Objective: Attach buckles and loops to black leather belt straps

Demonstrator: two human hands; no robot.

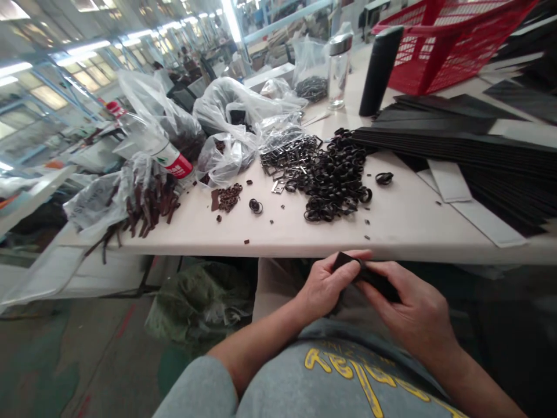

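In the head view, both hands hold one dark strip (383,284) over the lap, just below the table's (404,226) front edge — left hand (322,284) pinching one end between thumb and fingers, right hand (418,307) closed around the other. This piece is not yet set down; how finished it is, I cannot tell. A thick stack of black strips (452,145) on the right probably remains; whether the heaped black loops (335,174) are finished is unclear.
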